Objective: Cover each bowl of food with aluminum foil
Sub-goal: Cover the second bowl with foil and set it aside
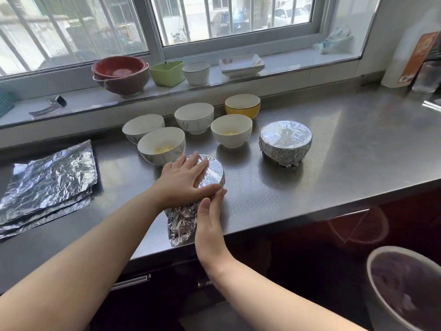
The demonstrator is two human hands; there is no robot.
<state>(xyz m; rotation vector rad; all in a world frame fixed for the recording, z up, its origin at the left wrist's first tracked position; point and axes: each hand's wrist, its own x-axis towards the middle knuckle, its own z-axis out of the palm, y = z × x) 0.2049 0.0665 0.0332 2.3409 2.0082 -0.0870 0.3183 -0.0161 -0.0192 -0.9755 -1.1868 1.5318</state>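
Our left hand [183, 179] lies flat, fingers straight, on the foil-topped bowl [212, 174] near the steel counter's [334, 168] front edge; our right hand [210, 212], fingers straight, presses foil against its side. At two o'clock stands one fully wrapped bowl [285, 143]; five uncovered bowls [162, 145] stand at twelve, foil sheets [47, 182] at nine.

Bare counter [334, 187] lies open right of the hands; open bowls [162, 145] crowd close behind, foil sheets [47, 182] left.
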